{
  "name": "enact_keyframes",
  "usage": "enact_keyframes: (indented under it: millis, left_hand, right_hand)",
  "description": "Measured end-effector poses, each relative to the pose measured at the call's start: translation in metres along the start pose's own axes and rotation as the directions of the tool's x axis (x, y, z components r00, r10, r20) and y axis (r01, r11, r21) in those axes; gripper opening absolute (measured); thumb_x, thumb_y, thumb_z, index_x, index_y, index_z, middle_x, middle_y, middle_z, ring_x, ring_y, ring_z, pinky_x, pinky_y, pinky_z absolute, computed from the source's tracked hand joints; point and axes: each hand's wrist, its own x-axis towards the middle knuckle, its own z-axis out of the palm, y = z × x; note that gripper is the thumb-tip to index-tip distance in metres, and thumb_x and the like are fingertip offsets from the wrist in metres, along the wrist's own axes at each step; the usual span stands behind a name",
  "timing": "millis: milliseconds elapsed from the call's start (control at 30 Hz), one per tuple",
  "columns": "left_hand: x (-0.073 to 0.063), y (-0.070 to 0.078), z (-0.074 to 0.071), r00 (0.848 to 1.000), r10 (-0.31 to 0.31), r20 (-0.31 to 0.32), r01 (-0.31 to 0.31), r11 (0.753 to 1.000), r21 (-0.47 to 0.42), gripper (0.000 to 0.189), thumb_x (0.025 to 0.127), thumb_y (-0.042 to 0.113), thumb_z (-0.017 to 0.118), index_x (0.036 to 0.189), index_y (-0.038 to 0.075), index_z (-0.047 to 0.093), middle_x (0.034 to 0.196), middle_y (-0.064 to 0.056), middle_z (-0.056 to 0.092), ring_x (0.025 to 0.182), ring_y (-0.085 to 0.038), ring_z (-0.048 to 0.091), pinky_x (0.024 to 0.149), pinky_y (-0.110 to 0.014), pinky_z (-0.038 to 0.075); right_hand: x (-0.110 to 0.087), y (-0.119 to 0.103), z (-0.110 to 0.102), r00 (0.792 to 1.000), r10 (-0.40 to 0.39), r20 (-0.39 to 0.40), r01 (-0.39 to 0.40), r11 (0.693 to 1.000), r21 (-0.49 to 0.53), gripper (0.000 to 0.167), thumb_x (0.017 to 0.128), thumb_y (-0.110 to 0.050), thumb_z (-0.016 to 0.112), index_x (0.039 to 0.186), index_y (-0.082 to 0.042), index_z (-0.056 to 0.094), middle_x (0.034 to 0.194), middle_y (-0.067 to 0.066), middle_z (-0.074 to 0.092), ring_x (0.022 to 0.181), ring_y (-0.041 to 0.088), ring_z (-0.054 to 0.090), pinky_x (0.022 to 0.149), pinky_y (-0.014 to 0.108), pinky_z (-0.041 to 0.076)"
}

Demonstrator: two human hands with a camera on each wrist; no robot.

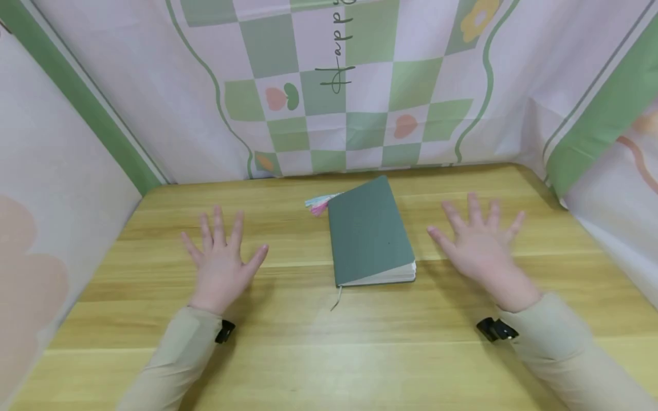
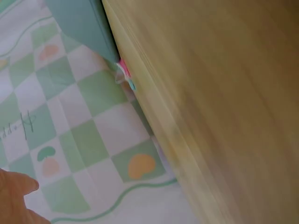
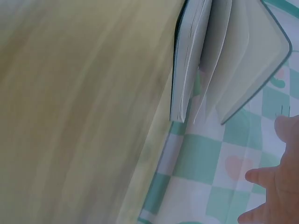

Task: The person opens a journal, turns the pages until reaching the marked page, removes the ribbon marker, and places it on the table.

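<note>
A dark green notebook [image 1: 370, 234] lies on the wooden table between my two hands, its front cover raised a little off the pages. In the right wrist view the cover and some pages [image 3: 233, 60] stand fanned apart. Pink and light blue tassels [image 1: 320, 204] stick out at its upper left, and a thin ribbon [image 1: 337, 298] trails from the bottom. My left hand [image 1: 218, 271] is spread to the left of the notebook, holding nothing. To its right, my right hand [image 1: 480, 245] is likewise spread with straight fingers, apart from the notebook.
The wooden table [image 1: 288, 354] reaches back to a curtain-like cloth [image 1: 370, 85] with green and white checks. More patterned cloth [image 1: 46, 200] hangs along the left side and the right. A black device [image 1: 224, 331] sits at the left wrist, another black device [image 1: 497, 329] at the right.
</note>
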Motion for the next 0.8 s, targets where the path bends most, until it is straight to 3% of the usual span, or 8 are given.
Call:
enact_keyframes:
  millis: [200,433,667,800]
  left_hand:
    - [0.005,0.015,0.007,0.999,0.021,0.048,-0.018,0.999,-0.049,0.080,0.092,0.061,0.041,0.153,0.014,0.014,0.156,-0.018,-0.013,0.140,-0.041,-0.019,0.105,-0.069,-0.018]
    - [0.010,0.032,0.015,0.993,0.048,0.106,-0.029,0.985,-0.171,0.078,0.093,0.058,0.044,0.152,0.015,0.017,0.157,-0.019,-0.009,0.141,-0.042,-0.015,0.107,-0.067,-0.016]
    - [0.012,0.041,0.019,0.991,0.058,0.124,-0.022,0.962,-0.271,0.073,0.095,0.052,0.046,0.151,0.012,0.023,0.156,-0.025,0.001,0.142,-0.047,-0.002,0.111,-0.067,-0.002]
    - [0.014,0.045,0.019,0.989,0.061,0.134,-0.015,0.947,-0.320,0.071,0.095,0.049,0.047,0.150,0.011,0.024,0.154,-0.028,0.007,0.140,-0.049,0.007,0.112,-0.065,0.008]
  right_hand:
    - [0.002,-0.016,0.006,0.998,-0.057,0.004,0.057,0.998,0.011,0.075,0.095,-0.065,0.020,0.151,-0.014,0.022,0.153,0.030,-0.001,0.133,0.062,-0.008,0.093,0.074,-0.025]
    - [0.000,-0.040,0.011,0.988,-0.154,0.011,0.153,0.986,0.061,0.071,0.096,-0.061,0.027,0.143,-0.009,0.038,0.152,0.030,0.012,0.134,0.058,0.002,0.100,0.076,-0.011]
    - [-0.004,-0.057,0.010,0.977,-0.210,-0.023,0.211,0.970,0.119,0.072,0.094,-0.057,0.042,0.137,0.001,0.044,0.151,0.029,0.019,0.135,0.053,0.007,0.106,0.070,-0.002]
    - [-0.005,-0.067,0.012,0.954,-0.278,-0.108,0.291,0.947,0.137,0.067,0.091,-0.046,0.056,0.132,0.007,0.046,0.145,0.030,0.030,0.135,0.048,0.017,0.108,0.066,0.009]
